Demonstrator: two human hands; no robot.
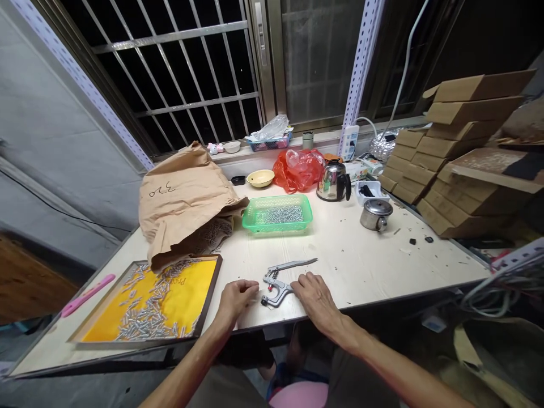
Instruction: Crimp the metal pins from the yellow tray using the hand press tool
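Note:
A metal plier-like press tool (280, 280) lies on the pale table (361, 255) near its front edge. My left hand (238, 298) rests just left of the tool's jaws, fingers curled and pinched together at the tip; what they pinch is too small to name. My right hand (314, 297) lies on the table to the right of the tool, fingertips bent and touching its lower handle.
A yellow-lined tray (161, 300) of several small metal pieces sits at the left under a brown paper sack (187, 198). A green basket (277, 214) of the same pieces, a kettle (334, 181), a steel pot (376, 214) and stacked cardboard boxes (450, 164) stand behind.

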